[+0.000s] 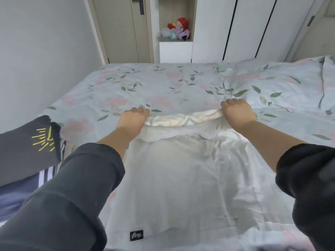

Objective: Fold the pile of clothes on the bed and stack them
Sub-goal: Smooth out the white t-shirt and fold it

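A white T-shirt lies flat on the bed, its hem with a small black label nearest me. Its far edge is lifted and rolled over, showing a pale printed pattern between my hands. My left hand grips that far edge at the left corner, fingers curled round the cloth. At the right corner my right hand grips the same edge. Both arms wear dark grey sleeves pushed up the forearm.
A dark grey garment with yellow embroidery lies at the left on a navy striped piece. The floral bedspread covers the bed, bunched with a pillow at the right. A wall runs along the left; wardrobe doors stand beyond.
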Motion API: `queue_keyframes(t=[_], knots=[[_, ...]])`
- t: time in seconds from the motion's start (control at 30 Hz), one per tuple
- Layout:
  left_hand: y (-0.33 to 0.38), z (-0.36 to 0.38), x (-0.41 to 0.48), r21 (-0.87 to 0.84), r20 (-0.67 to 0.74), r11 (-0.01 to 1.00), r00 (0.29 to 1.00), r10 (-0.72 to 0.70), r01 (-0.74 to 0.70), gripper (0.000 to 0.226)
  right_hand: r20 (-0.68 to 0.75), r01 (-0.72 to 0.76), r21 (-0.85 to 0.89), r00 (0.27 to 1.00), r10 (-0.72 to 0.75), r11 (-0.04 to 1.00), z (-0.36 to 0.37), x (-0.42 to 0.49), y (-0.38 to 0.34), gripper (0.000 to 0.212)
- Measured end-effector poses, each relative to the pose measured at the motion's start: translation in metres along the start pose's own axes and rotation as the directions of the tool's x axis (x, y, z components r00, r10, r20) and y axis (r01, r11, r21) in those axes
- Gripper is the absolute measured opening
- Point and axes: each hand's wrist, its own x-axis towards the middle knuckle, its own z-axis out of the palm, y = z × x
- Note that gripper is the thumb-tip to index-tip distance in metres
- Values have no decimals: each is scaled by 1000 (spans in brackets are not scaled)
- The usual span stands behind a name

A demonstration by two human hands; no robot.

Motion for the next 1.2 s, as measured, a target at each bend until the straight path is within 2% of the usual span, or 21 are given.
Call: queue_keyframes(t=[0.1,0.13,0.23,0.27,0.33,0.47,0.63,0.73,0.8,0.87,0.9,0.93,0.97,1.0,1.03,1.07,1.1,1.13,1.17,1.2], knots=[[15,10,-47,-39,-107,970,967,233,-238,44,-63,155,21,986,-153,988,6,-53,-7,34],[20,16,-60,-46,-84,956,955,284,-289,43,-55,203,16,978,-202,979,10,-70,-9,37],[37,39,-88,-67,204,960,938,281,-273,35,35,310,6,950,-310,951,21,-109,-19,45],[40,43,-94,-58,276,962,921,274,-268,37,49,307,-3,951,-307,952,25,-118,-21,46],[44,47,-100,-87,305,964,915,265,-250,36,106,257,-13,961,-254,966,35,-132,-21,49],[45,51,-99,-132,327,972,917,228,-194,30,357,85,-59,932,-59,995,54,-150,-15,44],[36,38,-65,-191,271,979,962,-15,69,29,408,-42,-140,908,96,989,42,-110,-13,42],[27,26,-31,-244,108,954,982,-154,176,27,422,-185,0,891,168,983,34,-66,-2,35],[24,19,-17,-286,-17,942,982,-187,174,28,267,-231,78,942,203,970,28,-49,6,32],[19,21,-20,-242,-147,970,987,-56,19,34,76,-166,136,985,157,977,27,-52,12,34],[17,26,-28,-181,-120,979,990,72,-94,36,48,-89,125,995,84,988,31,-60,14,33],[17,31,-39,-154,9,969,981,195,-191,36,131,-11,71,991,1,997,37,-72,13,31],[20,36,-51,-165,222,949,927,303,-271,35,278,55,33,959,-62,998,45,-85,9,29],[25,40,-61,-186,436,929,821,369,-319,32,450,84,38,888,-92,996,52,-99,4,28],[30,41,-65,-216,562,918,727,396,-333,26,580,91,64,807,-111,994,57,-110,-1,25],[33,39,-63,-239,631,920,671,390,-310,18,644,75,100,755,-122,992,59,-117,-4,20],[35,34,-56,-292,683,932,635,361,-217,14,673,37,121,731,-110,992,58,-117,-5,14],[35,31,-46,-364,723,928,604,334,-78,21,710,-3,112,700,-79,994,55,-112,-6,9],[37,28,-37,-456,719,888,613,329,58,30,747,-44,99,663,-45,994,51,-104,-7,4],[40,27,-26,-534,663,836,677,321,127,35,772,-88,87,636,-11,992,48,-95,-9,5]])
